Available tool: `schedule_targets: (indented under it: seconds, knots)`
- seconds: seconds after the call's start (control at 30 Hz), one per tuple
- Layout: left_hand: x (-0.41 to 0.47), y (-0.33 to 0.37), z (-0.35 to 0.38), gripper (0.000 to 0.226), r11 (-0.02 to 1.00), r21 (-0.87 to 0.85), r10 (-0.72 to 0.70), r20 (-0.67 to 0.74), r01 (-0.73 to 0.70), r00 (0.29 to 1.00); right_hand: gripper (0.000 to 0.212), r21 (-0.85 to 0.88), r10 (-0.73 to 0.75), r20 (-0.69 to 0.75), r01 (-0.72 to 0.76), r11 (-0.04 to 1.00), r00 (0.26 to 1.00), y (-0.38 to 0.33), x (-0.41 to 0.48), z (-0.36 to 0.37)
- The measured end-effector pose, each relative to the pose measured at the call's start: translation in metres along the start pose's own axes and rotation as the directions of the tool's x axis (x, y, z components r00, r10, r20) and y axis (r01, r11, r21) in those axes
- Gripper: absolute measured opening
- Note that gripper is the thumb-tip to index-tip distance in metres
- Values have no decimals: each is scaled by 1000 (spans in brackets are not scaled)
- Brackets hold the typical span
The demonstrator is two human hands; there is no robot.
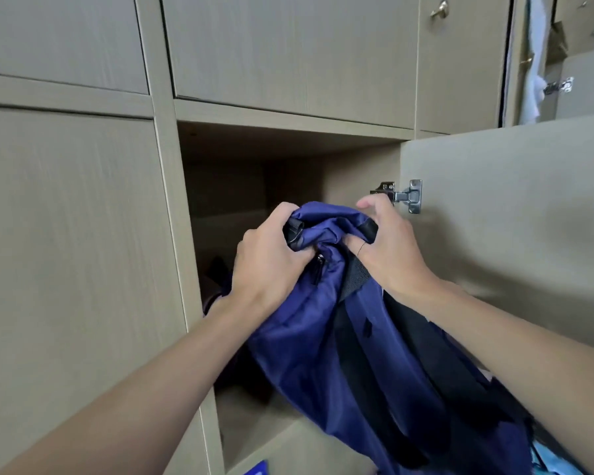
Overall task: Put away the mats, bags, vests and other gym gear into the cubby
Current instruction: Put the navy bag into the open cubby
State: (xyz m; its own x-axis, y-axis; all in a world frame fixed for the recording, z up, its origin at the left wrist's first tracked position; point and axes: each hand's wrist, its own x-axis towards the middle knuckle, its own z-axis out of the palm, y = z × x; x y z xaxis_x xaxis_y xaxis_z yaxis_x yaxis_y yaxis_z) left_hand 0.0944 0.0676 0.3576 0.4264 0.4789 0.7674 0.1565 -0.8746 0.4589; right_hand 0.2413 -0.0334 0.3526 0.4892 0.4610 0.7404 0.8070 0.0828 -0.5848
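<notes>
A dark blue bag [323,344] with black straps hangs in front of the open cubby [254,186], its top end at the cubby's mouth. My left hand [268,265] grips the bunched fabric at the bag's top left, beside a zipper pull. My right hand [388,248] pinches the top right by a black strap, thumb raised. The bag's lower end trails down to the bottom right. A dark item [216,286] lies inside the cubby behind my left wrist, mostly hidden.
The cubby's door [511,207] stands swung open to the right, with a metal hinge [403,195]. Closed beige locker doors [69,252] surround it on the left and above. Another locker at the top right is open with pale cloth [537,63] inside.
</notes>
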Motion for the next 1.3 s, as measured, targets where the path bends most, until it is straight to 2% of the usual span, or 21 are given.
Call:
schedule_targets:
  seconds: [0.1,0.17,0.27,0.37,0.43,0.47,0.5,0.53,0.57,0.6,0.7,0.8,0.87,0.97,1.0,1.03,1.07,1.1,1.13,1.2,1.3]
  knots:
    - [15,-3,9,21,997,-55,-50,-63,47,997,53,12,40,84,-41,999,996,7,-3,-5]
    - [23,-5,14,19,991,-81,-117,-103,109,988,84,-54,134,223,-125,991,966,20,-12,-16]
    - [34,-11,17,17,968,-113,-241,-164,224,957,128,-255,340,463,-245,936,819,52,-32,-33]
    - [41,-11,17,14,947,-137,-317,-231,292,920,137,-449,429,557,-177,876,711,73,-43,-40]
    - [44,-7,17,17,943,-134,-330,-269,304,905,128,-520,480,543,-173,837,689,80,-35,-41]
    - [45,-5,17,17,945,-120,-325,-288,303,901,110,-494,479,543,-198,846,690,84,-27,-41]
    - [45,-2,16,17,949,-103,-316,-316,299,895,80,-463,455,539,-202,863,709,85,-18,-40]
    - [44,-1,13,16,954,-84,-299,-349,288,888,52,-437,417,515,-189,879,749,83,-8,-39]
    - [44,2,9,19,961,-64,-272,-384,269,883,33,-418,376,470,-173,892,799,79,3,-39]
    - [43,5,5,25,970,-35,-234,-413,242,880,24,-392,319,411,-151,908,854,72,15,-38]
    - [40,17,-6,59,986,120,-57,-422,118,905,19,-246,119,184,-72,967,976,43,45,-30]
    - [35,17,-6,73,963,260,29,-369,74,929,19,-144,6,-7,-7,990,1000,28,65,-16]
    - [32,9,-4,76,904,391,-43,-322,174,946,17,-159,-54,-89,39,986,995,28,71,-2]
    - [30,-10,-2,87,722,599,-259,-230,346,938,25,-202,-186,-183,148,968,965,33,85,28]
    - [30,-17,-2,91,676,628,-339,-198,385,920,32,-188,-201,-129,175,967,971,36,91,39]
    - [29,-22,-1,94,643,646,-410,-162,410,898,46,-180,-173,5,171,969,985,40,98,51]
    - [27,-27,0,95,625,659,-464,-119,419,878,65,-213,-103,199,146,966,974,45,102,62]
    - [25,-30,1,96,620,667,-494,-78,413,866,83,-278,-11,372,123,953,928,52,102,73]
    - [22,-33,2,95,629,670,-498,-43,395,866,94,-328,68,486,110,938,872,61,100,82]
    - [15,-33,2,92,672,660,-464,21,337,885,103,-308,116,586,88,947,802,77,88,97]
    - [2,-28,-1,85,715,667,-388,125,212,913,102,-177,74,620,48,983,781,91,67,113]
